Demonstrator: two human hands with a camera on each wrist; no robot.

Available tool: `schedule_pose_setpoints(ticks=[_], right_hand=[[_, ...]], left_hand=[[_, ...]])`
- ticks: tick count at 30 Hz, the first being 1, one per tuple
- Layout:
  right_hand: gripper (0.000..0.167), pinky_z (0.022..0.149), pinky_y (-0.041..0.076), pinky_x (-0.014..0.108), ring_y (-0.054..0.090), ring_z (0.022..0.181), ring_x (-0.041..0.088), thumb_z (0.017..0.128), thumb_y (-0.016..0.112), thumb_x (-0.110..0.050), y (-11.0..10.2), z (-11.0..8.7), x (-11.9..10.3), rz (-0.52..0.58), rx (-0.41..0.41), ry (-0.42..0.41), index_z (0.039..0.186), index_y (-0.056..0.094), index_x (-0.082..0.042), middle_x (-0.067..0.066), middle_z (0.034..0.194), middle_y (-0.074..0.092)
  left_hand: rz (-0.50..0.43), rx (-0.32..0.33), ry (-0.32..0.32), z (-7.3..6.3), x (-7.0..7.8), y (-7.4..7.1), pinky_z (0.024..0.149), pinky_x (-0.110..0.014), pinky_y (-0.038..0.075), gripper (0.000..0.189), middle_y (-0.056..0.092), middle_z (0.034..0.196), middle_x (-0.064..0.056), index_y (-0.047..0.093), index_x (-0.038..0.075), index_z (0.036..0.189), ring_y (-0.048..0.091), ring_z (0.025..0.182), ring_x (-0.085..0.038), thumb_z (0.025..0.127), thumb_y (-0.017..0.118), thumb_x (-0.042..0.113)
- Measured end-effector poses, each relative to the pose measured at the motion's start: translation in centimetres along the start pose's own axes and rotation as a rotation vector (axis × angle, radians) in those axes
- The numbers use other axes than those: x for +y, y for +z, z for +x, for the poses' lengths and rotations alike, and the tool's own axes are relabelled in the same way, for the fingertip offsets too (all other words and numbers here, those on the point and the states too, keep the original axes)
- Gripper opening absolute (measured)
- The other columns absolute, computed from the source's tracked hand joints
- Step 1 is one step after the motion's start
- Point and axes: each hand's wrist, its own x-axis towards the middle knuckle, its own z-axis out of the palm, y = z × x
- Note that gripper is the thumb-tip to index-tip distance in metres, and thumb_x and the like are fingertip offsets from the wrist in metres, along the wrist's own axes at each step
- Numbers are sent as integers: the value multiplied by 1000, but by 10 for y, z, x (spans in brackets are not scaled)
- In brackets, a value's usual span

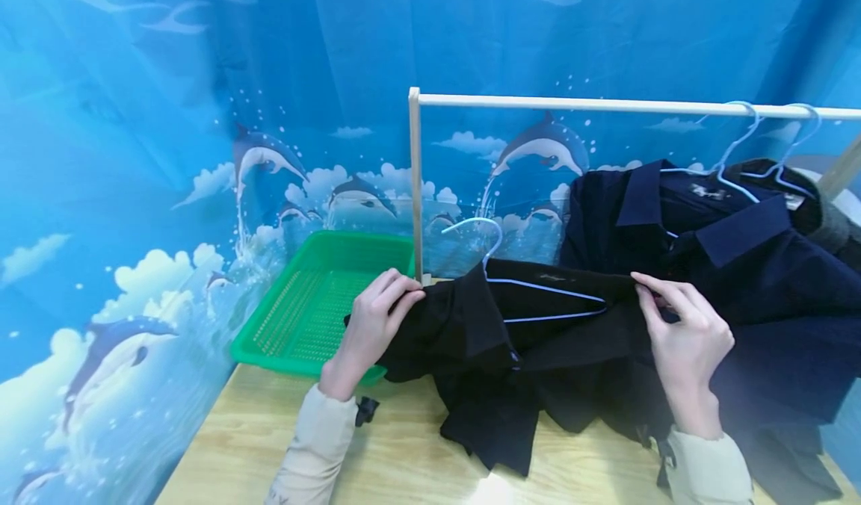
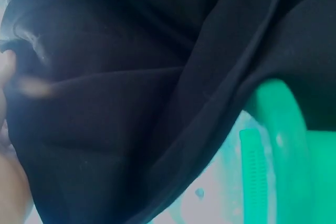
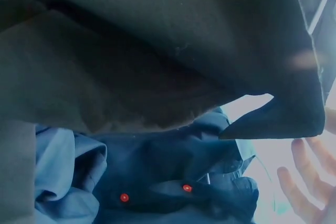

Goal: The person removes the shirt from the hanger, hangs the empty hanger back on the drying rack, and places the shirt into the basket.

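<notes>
A black collared shirt (image 1: 484, 326) is stretched between my two hands over the table. My left hand (image 1: 373, 318) pinches its left shoulder between thumb and fingers. At the collar's right side, my right hand (image 1: 689, 337) pinches the cloth's upper edge. A light blue hanger (image 1: 545, 289) lies within the neck opening, its hook standing up above the collar and off the rail. Dark cloth (image 2: 105, 119) fills much of the left wrist view, with finger edges at the left border. In the right wrist view, fingers (image 3: 304, 174) show below the shirt's corner.
A wooden rail (image 1: 572, 104) on posts spans the back. From it hang a navy shirt (image 1: 733, 240) and a dark garment with a grey part, both on blue hangers. A green basket (image 1: 262, 341) sits at left on the wooden table (image 1: 229, 445), before a dolphin-print curtain (image 1: 168, 154).
</notes>
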Motion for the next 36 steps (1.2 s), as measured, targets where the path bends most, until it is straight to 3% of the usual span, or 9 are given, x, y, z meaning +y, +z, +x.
schedule_pose_setpoints(ticks=[8,13,16,21,24,27,29,33,36], right_hand=[[17,70,31,0,44,83,-31,91,77,-12,1,1,2,25,-20,16,103,83,-22,8,87,75],[15,74,33,-2,44,81,-30,88,79,-9,6,-9,1,42,-120,6,102,82,-14,8,86,75],[14,74,34,-3,51,76,-22,83,83,-7,9,-16,2,50,-160,-16,96,81,-11,6,83,74],[22,74,36,-2,60,69,2,78,88,-8,10,-23,1,73,-233,-87,97,82,-15,1,82,74],[22,77,37,-2,58,74,-7,80,86,-6,9,-23,1,101,-247,-91,100,81,-13,3,84,75],[18,78,36,-3,51,81,-21,81,84,-2,8,-22,0,122,-191,-76,96,81,-10,6,84,75],[14,78,35,-2,50,83,-22,81,83,0,7,-20,-1,136,-147,-71,93,80,-7,8,84,75],[5,80,33,1,62,78,7,84,81,-4,6,-16,-7,148,-49,-107,88,79,-2,13,83,74],[13,84,32,2,63,77,31,90,78,-13,6,-13,-13,138,-2,-163,88,78,0,15,83,73]], left_hand=[[-64,37,17,3,-2,-2,68,-25,48,29,61,87,-4,70,7,95,57,76,-17,103,56,31],[-61,84,-15,6,-1,-1,70,-27,50,13,63,88,-6,70,5,96,60,78,-18,99,66,17],[-46,99,-32,7,-1,-1,69,-29,50,6,63,88,-6,70,4,96,60,78,-18,96,69,10],[-21,121,-49,6,-1,-2,66,-30,49,15,63,89,-7,71,2,96,60,77,-19,100,63,14],[-10,117,-52,7,-2,-2,65,-31,49,16,63,89,-8,71,2,97,60,77,-20,101,62,15],[0,100,-51,6,-1,-2,65,-30,49,15,63,90,-8,71,3,98,59,77,-20,101,62,14],[6,90,-47,6,-1,-2,65,-30,49,12,63,89,-7,71,3,98,59,77,-20,100,64,12],[9,72,-52,4,-1,1,64,-29,49,4,62,88,-6,71,5,98,57,75,-18,97,68,7],[17,53,-56,4,0,3,64,-28,50,3,62,88,-6,71,5,97,57,75,-17,95,70,6]])
